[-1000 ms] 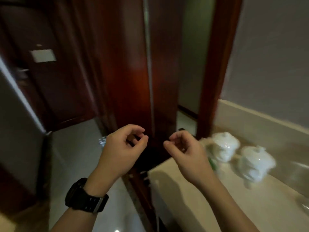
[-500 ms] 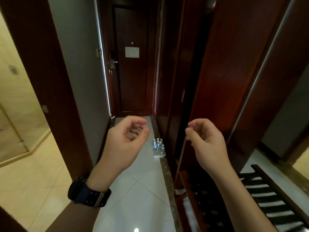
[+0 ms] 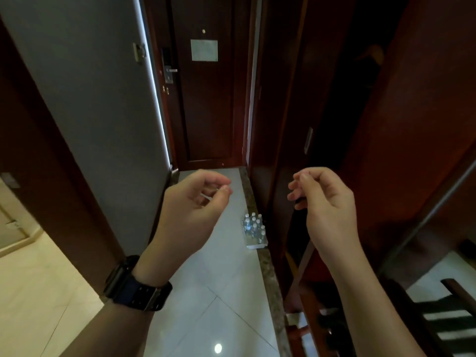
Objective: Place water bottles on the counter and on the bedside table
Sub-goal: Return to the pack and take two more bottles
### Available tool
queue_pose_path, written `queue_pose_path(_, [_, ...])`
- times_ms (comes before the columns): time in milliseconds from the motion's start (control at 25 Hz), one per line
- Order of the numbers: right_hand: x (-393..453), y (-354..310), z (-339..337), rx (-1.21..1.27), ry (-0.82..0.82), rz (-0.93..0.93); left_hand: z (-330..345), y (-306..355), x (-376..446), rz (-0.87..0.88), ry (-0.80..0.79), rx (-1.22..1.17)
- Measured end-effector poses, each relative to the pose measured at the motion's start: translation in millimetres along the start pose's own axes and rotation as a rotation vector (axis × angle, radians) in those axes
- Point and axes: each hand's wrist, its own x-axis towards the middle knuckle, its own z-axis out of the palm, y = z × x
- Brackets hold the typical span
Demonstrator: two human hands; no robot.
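Observation:
A pack of several small water bottles (image 3: 254,230) with white caps stands on the pale tiled floor, against the dark wooden wardrobe's base, some way ahead of me. My left hand (image 3: 195,210), with a dark watch on its wrist, is raised in front of me with fingers loosely curled and holds nothing. My right hand (image 3: 325,204) hangs at the same height, fingers also loosely curled and empty. The bottle pack lies between and beyond both hands. No counter or bedside table is in view.
A narrow hallway runs to a dark wooden entrance door (image 3: 206,99) with a lock handle. A grey wall (image 3: 90,99) stands at left, with a lit bathroom opening (image 3: 23,253) beyond it. Wooden wardrobe panels (image 3: 412,124) line the right. A slatted luggage rack (image 3: 438,313) sits at lower right.
My view has swung left from the counter with white lidded cups to the hallway, then moved slightly nearer the bottle pack. Both hands stay raised and empty.

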Motion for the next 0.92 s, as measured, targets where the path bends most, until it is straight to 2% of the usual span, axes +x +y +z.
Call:
queue_pose_path(400, [245.4, 94.5, 116.1, -0.019, -0.042, 0.051, 47.0, -179.6, 216.7, -0.159, -0.091, 0.032])
queue_pose_path(720, [404.5, 234.5, 220.8, -0.088, 0.125, 0.231, 113.0, -372.6, 369.1, -0.273, -0.178, -0.076])
queue_pose_path(920, [481.8, 327.9, 240.1, -0.094, 0.235, 0.404, 186.0, -471.2, 432.8, -0.381, -0.33, -0.08])
